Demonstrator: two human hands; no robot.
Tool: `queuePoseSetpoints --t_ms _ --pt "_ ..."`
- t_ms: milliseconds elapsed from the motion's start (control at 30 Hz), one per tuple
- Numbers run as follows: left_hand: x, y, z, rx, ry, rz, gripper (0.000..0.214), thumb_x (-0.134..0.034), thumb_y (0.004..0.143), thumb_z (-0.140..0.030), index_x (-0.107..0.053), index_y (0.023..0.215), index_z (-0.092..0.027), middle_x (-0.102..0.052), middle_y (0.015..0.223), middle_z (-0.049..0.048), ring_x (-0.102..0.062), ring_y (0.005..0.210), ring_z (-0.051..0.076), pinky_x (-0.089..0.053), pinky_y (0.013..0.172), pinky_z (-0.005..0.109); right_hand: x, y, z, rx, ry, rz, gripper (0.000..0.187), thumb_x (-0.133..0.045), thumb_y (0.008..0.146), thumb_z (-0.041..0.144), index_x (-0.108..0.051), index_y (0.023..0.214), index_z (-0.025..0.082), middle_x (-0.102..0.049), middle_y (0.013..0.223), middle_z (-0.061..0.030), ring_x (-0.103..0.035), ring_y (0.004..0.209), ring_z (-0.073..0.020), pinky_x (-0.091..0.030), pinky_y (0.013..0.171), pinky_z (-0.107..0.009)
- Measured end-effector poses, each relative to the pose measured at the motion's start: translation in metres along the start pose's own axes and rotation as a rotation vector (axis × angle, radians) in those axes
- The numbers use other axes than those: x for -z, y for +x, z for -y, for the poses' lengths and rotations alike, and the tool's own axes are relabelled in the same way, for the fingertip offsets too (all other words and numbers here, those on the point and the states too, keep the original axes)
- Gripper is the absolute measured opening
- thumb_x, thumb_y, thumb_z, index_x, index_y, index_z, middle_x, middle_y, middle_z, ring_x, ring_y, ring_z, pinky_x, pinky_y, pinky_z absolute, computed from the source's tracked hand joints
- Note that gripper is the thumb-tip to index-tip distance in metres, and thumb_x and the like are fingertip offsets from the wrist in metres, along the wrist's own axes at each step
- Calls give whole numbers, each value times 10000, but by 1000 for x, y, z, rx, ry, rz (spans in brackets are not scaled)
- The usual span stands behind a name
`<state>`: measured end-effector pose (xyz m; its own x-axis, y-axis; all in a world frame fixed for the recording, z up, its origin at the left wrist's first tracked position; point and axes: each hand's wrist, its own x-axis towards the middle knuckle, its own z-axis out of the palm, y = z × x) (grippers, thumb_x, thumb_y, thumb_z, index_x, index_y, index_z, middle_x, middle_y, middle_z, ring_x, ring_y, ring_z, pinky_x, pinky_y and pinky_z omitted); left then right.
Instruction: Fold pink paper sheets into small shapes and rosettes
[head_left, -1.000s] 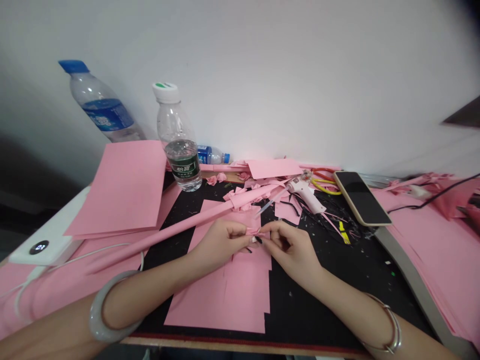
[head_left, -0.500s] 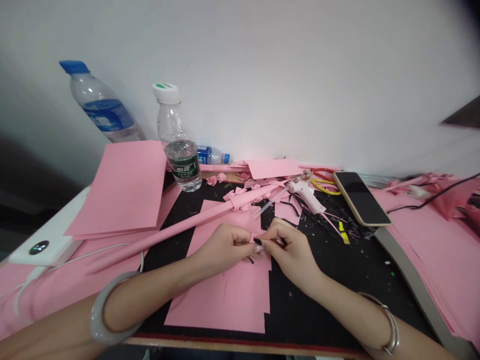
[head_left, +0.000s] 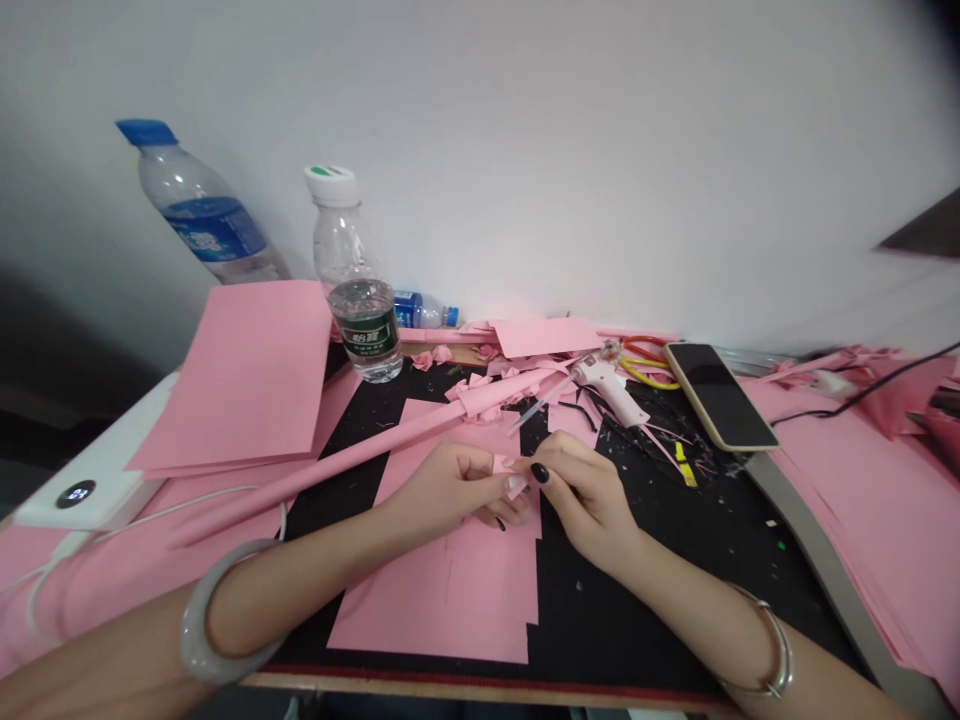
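White wall stands behind a table topped with a black mat and scattered pink paper. Compared with half a second earlier, the hands have eased slightly apart, leaving more of the small pink paper scrap showing between them. The left hand and right hand both pinch it narrowly at the fingertips. Their fingers cover part of the scrap, so its full shape is hard to make out. It sits above a pink sheet. A long pink paper roll lies just beyond the left hand, and a white glue gun rests toward the upper right.
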<state>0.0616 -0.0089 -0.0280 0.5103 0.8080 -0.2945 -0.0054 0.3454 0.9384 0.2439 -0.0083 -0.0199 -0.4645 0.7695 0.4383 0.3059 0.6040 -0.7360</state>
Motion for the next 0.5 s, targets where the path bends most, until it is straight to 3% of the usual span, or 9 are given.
queuePoseSetpoints --t_ms 200,500 --pt "3 1 1 -10 -45 4 163 -616 789 -286 -714 778 -156 -731 736 54 -689 665 142 -519 581 203 4 1 -1 -3 63 62 326 -347 939 282 -651 898 171 -480 782 -51 -491 715 -164 -396 631 -303" --pt "0 -2 -5 -7 2 34 194 -613 790 -304 -694 737 -136 -713 669 30 -670 604 127 -507 574 194 8 4 1 -73 178 97 384 -357 937 370 -614 731 174 -439 760 -33 -464 694 -155 -375 634 -292"
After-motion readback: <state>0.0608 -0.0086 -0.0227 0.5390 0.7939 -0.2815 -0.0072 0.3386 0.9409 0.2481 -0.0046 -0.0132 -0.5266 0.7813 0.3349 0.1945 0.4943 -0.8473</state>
